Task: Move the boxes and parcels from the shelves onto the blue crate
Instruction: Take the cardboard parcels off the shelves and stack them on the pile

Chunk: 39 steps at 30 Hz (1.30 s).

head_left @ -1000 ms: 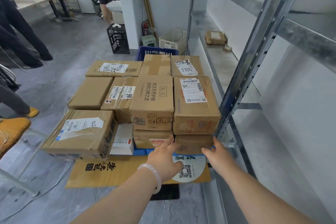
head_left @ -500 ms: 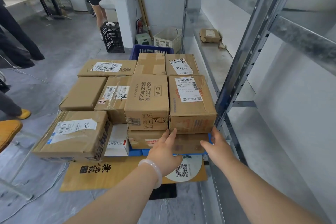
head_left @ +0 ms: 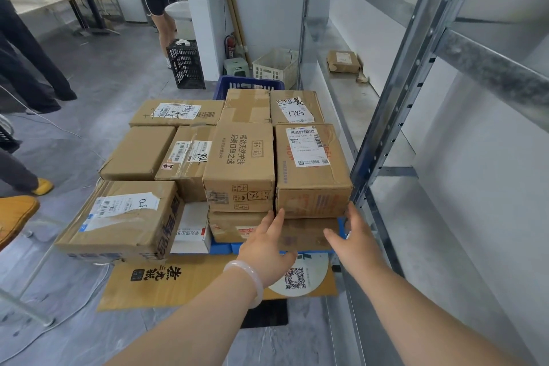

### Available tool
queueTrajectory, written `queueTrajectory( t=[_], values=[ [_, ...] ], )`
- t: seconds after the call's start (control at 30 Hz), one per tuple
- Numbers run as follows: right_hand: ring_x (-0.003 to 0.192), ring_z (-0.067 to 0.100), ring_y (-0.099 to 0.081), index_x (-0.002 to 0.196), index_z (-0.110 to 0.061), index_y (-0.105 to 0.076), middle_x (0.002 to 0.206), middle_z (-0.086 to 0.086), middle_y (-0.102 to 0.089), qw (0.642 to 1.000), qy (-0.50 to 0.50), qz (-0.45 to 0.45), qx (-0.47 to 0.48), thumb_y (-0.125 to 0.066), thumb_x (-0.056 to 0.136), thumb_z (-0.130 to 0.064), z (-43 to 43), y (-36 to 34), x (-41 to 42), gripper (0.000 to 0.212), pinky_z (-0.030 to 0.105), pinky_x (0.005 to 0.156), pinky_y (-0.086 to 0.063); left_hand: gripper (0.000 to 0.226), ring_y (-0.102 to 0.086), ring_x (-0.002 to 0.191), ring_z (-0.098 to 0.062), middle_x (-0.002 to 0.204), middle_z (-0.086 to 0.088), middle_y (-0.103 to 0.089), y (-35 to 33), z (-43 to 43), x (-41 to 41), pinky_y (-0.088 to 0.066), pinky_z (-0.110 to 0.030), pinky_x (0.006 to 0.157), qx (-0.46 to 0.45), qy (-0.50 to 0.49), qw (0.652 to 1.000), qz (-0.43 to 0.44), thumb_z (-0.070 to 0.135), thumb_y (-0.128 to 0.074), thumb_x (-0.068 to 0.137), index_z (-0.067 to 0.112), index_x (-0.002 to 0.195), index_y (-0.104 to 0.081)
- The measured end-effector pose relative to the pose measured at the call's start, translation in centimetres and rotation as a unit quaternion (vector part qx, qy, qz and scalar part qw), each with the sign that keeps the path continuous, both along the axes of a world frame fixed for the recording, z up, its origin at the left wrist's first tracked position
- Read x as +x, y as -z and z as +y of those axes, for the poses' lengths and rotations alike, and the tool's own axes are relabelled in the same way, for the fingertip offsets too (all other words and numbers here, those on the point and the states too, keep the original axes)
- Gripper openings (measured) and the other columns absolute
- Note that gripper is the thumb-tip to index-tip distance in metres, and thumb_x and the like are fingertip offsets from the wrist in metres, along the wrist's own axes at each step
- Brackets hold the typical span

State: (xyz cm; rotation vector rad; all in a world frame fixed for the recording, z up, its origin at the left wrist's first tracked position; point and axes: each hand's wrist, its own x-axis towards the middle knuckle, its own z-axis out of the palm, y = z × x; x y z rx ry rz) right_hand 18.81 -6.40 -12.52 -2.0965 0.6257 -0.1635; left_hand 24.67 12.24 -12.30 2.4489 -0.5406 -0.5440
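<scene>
Both hands reached in at the lower centre of the frame, set apart, fingers straight and curled round nothing. The left hand (head_left: 267, 244), a pale bangle (head_left: 251, 273) on its wrist, lay against the front of a flat brown cardboard box (head_left: 309, 235). The right hand (head_left: 356, 242) stood at that box's right end. Directly on top sat a taller brown carton with a white barcode label (head_left: 312, 169), creased along its front. Both belonged to a close-packed stack of taped, labelled brown cartons that filled the middle of the frame on the blue plastic crate (head_left: 222, 248), whose edge showed beneath. One small brown parcel (head_left: 343, 61) lay on the grey metal shelf (head_left: 356, 104), upper right.
</scene>
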Motion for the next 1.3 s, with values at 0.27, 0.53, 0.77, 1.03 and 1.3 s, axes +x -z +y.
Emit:
queueTrajectory(
  t=[0.27, 0.53, 0.77, 1.03, 1.3],
  values=[
    [0.143, 0.016, -0.028, 0.155, -0.029, -0.018, 0.157, -0.001, -0.028, 0.999, -0.024, 0.021, -0.042, -0.068, 0.088, -0.043, 2.7, 0.4, -2.3, 0.084, 0.036, 0.111, -0.032, 0.079, -0.014, 0.149, -0.019, 0.163, 0.012, -0.006, -0.5, 2.0, -0.8, -0.024, -0.043, 0.119, 0.005, -0.069, 0.996, -0.054, 0.058, -0.051, 0.091, 0.041, 0.154, -0.006],
    [0.142, 0.006, -0.025, 0.152, -0.035, -0.025, 0.153, -0.011, -0.03, 0.983, -0.16, -0.04, -0.079, -0.066, 0.089, -0.042, 7.5, -1.0, -1.4, 0.075, 0.024, 0.111, -0.024, 0.072, -0.013, 0.148, -0.017, 0.162, 0.007, -0.012, -2.4, 7.7, -2.1, -0.018, -0.039, 0.121, -0.031, -0.137, 0.985, -0.103, 0.055, -0.05, 0.094, 0.038, 0.154, -0.013],
    [0.14, 0.003, -0.027, 0.151, -0.044, -0.02, 0.157, -0.017, -0.022, 0.965, -0.25, -0.04, -0.075, -0.063, 0.09, -0.048, 15.0, -2.7, 1.7, 0.075, 0.027, 0.113, -0.029, 0.068, -0.018, 0.147, -0.021, 0.163, 0.007, -0.012, -5.0, 15.5, 0.5, -0.019, -0.039, 0.119, 0.007, -0.198, 0.971, -0.132, 0.056, -0.046, 0.095, 0.039, 0.153, -0.016],
    [0.147, 0.005, -0.013, 0.153, -0.043, -0.012, 0.161, -0.017, -0.01, 0.96, -0.256, 0.007, -0.113, -0.063, 0.089, -0.049, 23.9, -3.4, 5.7, 0.082, 0.034, 0.119, -0.022, 0.075, -0.006, 0.15, -0.021, 0.164, 0.003, -0.007, -4.5, 26.9, 5.3, -0.011, -0.041, 0.121, 0.098, -0.172, 0.972, -0.127, 0.062, -0.048, 0.09, 0.039, 0.153, -0.015],
    [0.149, 0.011, -0.01, 0.153, -0.044, -0.01, 0.162, -0.015, -0.004, 0.952, -0.236, 0.066, -0.184, -0.063, 0.088, -0.052, 29.3, -3.5, 8.4, 0.084, 0.039, 0.118, -0.025, 0.09, -0.009, 0.15, -0.027, 0.164, 0.001, -0.002, -3.1, 32.2, 9.7, -0.019, -0.045, 0.12, 0.136, -0.1, 0.984, -0.063, 0.073, -0.05, 0.082, 0.04, 0.154, -0.008]
  ],
)
